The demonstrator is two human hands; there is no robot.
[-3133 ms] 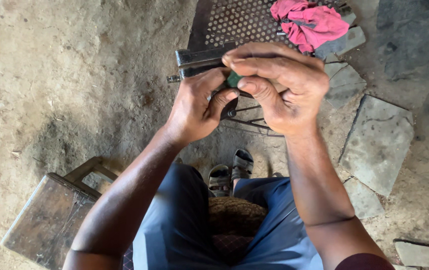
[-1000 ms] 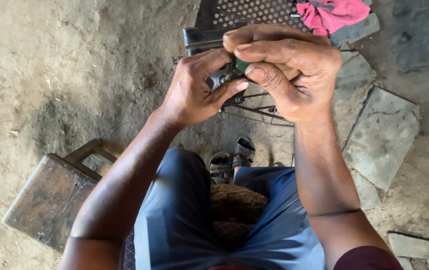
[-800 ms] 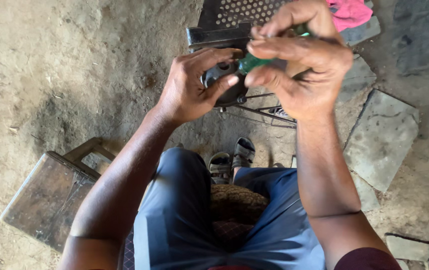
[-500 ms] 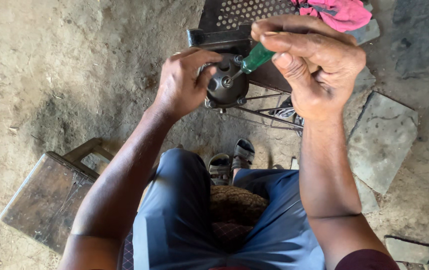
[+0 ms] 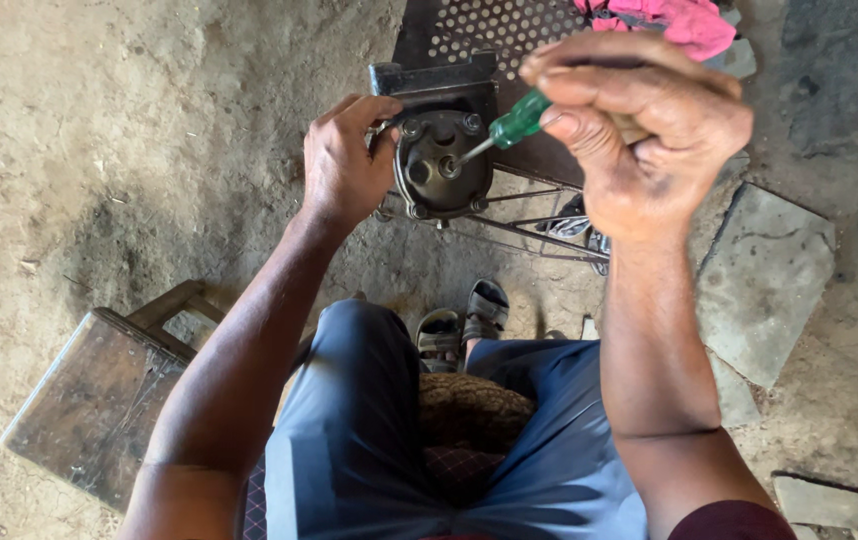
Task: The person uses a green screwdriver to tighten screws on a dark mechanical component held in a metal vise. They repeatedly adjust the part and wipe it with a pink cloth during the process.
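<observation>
Dirt floor (image 5: 99, 130), flat stones (image 5: 764, 280), wooden stool (image 5: 89, 400).

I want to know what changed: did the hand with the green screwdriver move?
Yes. The right hand lifted up and to the right, off the round metal part, which it covered before. The green screwdriver tip now shows at its centre.

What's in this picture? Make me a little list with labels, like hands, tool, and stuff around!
left hand: grips the side of a round dark metal part
right hand: closed around a green-handled screwdriver
screwdriver tip: at the middle of the metal part
behind: perforated metal sheet, pink cloth
left of the legs: wooden stool
ground: dirt, flat stones
feet: sandals
</observation>
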